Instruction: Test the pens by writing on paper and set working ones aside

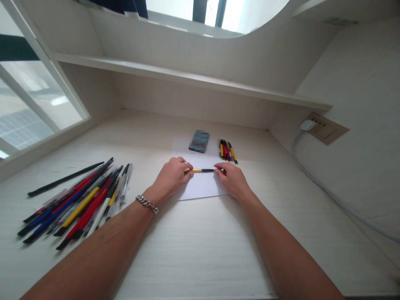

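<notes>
A yellow ballpoint pen (197,170) with a black end lies level between my hands, over a white sheet of paper (200,189). My left hand (173,175), with a chain bracelet at its wrist, is closed on the pen's yellow end. At the black end, the fingers of my right hand (233,177) are drawn together around the tip. Beyond the right hand, several yellow, red and black pens (226,151) lie side by side. To the left of my left forearm is a larger loose pile of pens (84,200) in mixed colours.
A blurred, pixelated dark item (199,141) rests on the paper's far part. A shelf (187,77) crosses above the back of the white desk (193,254). At right, a white plug (308,125) sits in a wall socket, its grey cable (328,193) running down the wall.
</notes>
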`<control>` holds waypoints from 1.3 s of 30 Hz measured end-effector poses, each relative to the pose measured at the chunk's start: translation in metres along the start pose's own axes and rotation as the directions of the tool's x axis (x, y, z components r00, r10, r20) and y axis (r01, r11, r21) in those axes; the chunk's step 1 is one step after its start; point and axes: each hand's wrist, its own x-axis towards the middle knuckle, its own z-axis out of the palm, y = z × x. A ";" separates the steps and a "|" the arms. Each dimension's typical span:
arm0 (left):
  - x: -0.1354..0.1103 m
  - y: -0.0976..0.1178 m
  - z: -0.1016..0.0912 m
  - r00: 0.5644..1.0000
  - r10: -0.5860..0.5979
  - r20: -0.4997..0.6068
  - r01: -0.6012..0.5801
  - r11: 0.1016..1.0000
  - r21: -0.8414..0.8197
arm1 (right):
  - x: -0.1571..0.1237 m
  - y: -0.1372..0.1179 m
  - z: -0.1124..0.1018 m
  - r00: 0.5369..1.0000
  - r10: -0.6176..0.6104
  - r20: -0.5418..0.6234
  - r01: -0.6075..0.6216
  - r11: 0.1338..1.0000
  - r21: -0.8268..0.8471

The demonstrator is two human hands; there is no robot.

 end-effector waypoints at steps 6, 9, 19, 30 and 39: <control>0.000 -0.001 0.002 0.999 -0.001 -0.037 -0.001 0.998 -0.055 | -0.001 -0.003 0.001 0.998 -0.059 0.033 0.059 0.998 0.011; -0.002 0.001 0.000 0.999 -0.012 -0.032 0.007 0.989 -0.151 | -0.002 -0.005 -0.001 0.997 -0.079 0.008 0.078 0.994 0.078; -0.005 0.011 -0.003 0.994 0.088 -0.062 -0.100 0.972 -0.214 | -0.003 -0.012 -0.005 0.996 0.018 0.092 -0.048 0.937 0.345; -0.004 0.014 -0.009 0.998 0.002 0.062 0.011 0.980 -0.200 | -0.003 -0.016 0.002 0.998 0.046 -0.046 -0.013 0.827 0.562; -0.005 0.012 -0.007 1.000 0.013 -0.014 -0.016 0.966 -0.259 | -0.004 -0.014 -0.006 0.996 0.063 0.065 -0.083 0.917 0.389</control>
